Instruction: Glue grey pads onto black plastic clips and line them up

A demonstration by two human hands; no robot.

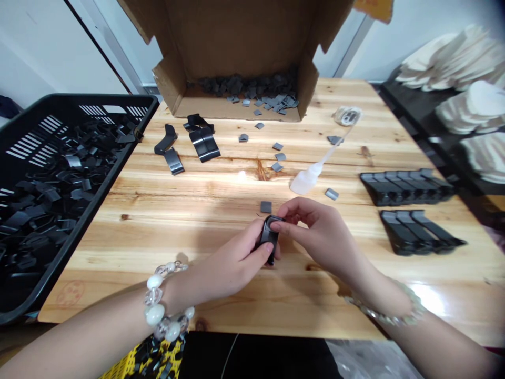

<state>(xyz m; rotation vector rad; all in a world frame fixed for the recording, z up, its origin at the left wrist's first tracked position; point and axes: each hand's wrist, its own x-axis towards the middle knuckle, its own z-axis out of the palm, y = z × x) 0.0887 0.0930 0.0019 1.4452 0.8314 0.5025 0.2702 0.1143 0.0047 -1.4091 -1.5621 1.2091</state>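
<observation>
My left hand (248, 258) is closed around a curved black plastic part (270, 239), held above the front middle of the wooden table. The thumb and fingertips of my right hand (315, 226) pinch the upper end of the same part; whether a smaller piece sits under them is hidden. Just beyond the part lies a small grey square piece (265, 207). A white squeeze bottle (305, 180) with a long thin nozzle rests on its side past my right hand, and another grey piece (332, 193) is beside it.
A black crate (130, 152) full of black parts stands left. At the back, an open cardboard box (181, 108) holds many small grey pieces. Loose black parts (204, 143) lie back left; two rows of black parts (406, 188) sit right, near a tape roll (347, 116).
</observation>
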